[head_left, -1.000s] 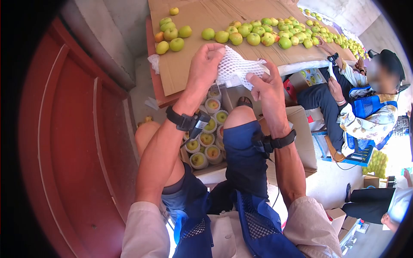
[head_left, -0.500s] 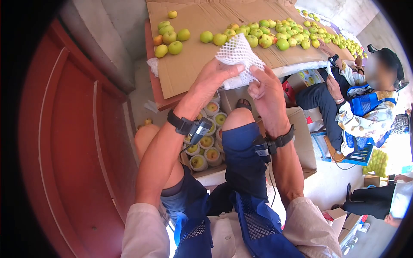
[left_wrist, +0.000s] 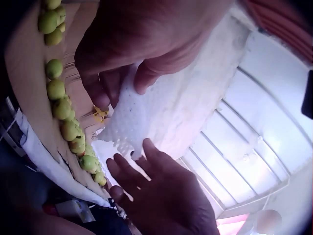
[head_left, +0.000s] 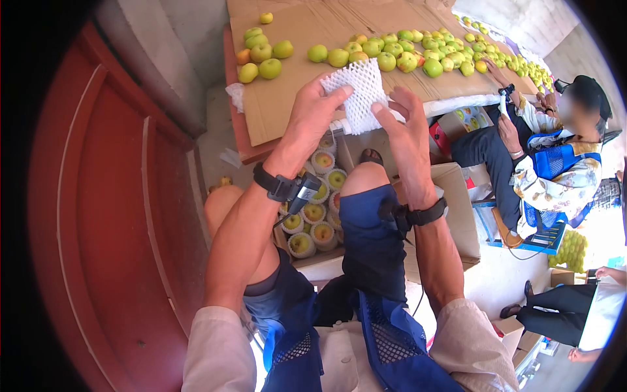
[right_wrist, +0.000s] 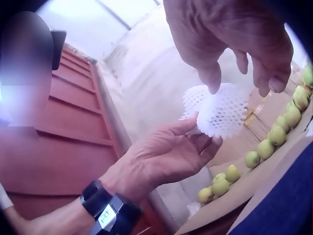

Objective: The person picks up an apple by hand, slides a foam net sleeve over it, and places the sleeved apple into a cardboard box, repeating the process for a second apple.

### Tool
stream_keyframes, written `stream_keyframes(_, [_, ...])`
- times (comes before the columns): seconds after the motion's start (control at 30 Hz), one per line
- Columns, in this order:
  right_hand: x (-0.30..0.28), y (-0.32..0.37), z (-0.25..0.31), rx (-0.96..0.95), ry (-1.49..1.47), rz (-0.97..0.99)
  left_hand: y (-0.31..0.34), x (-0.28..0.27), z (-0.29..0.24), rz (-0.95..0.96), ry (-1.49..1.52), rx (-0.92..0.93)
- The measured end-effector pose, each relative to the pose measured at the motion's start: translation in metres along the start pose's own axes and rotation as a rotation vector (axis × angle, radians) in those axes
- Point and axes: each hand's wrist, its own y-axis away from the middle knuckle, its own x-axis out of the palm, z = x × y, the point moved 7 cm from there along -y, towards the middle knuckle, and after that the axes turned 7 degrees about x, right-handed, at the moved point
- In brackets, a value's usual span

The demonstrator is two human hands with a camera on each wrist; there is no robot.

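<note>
My left hand [head_left: 312, 112] pinches a white foam fruit net [head_left: 364, 97] between thumb and fingers, up over the front edge of the cardboard-covered table. The net is flattened and its mesh edge points toward the right hand. My right hand [head_left: 408, 134] is at the net's other side, fingers spread and thumb tip right at its edge. In the right wrist view, the right thumb overlaps the top of the net [right_wrist: 222, 110], while the other fingers stand apart from it. Below the hands, a carton holds several apples [head_left: 313, 212] in white foam nets.
Loose green apples [head_left: 392, 49] lie in a long row across the cardboard [head_left: 287, 108], with a small cluster [head_left: 259, 52] at left. An open carton flap [head_left: 457, 209] rises beside my knee. Another person [head_left: 555, 163] sits at right. A red door [head_left: 124, 215] stands at left.
The foam net has been turned and spread flatter, and it now hangs from the left hand. The right fingers, earlier gripping the net's edge, have opened away from it.
</note>
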Motion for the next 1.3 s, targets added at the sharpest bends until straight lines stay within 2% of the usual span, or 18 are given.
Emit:
stream_keyframes(0.13, [0.009,-0.01,0.008,0.055,-0.059,0.107,0.002,0.005,0.005,0.077,-0.071,-0.02])
stream_keyframes(0.2, [0.012,-0.018,-0.006,0.156,-0.181,0.158,0.001,0.005,0.008,0.088,-0.124,-0.055])
stream_keyframes(0.27, [0.015,-0.02,-0.006,0.14,-0.213,0.144,0.004,0.009,0.005,0.096,-0.175,-0.094])
stream_keyframes(0.43, [0.02,-0.018,-0.008,0.136,-0.364,0.13,0.006,0.007,0.013,0.099,-0.065,-0.172])
stream_keyframes(0.63, [0.013,-0.019,-0.014,0.199,-0.355,0.06,0.007,0.01,0.011,0.119,-0.04,-0.11])
stream_keyframes(0.7, [0.008,-0.019,-0.014,0.125,-0.192,-0.007,0.008,0.008,0.011,0.108,-0.04,-0.137])
stream_keyframes(0.83, [0.01,-0.019,-0.017,0.007,-0.146,-0.104,0.01,0.009,0.014,0.088,-0.05,-0.184])
stream_keyframes(0.9, [0.011,-0.016,-0.012,-0.036,-0.032,-0.155,0.011,0.01,0.016,0.081,-0.089,-0.166])
stream_keyframes(1.3, [0.037,-0.002,0.009,-0.17,0.202,-0.062,0.002,-0.002,0.037,0.04,-0.276,-0.069])
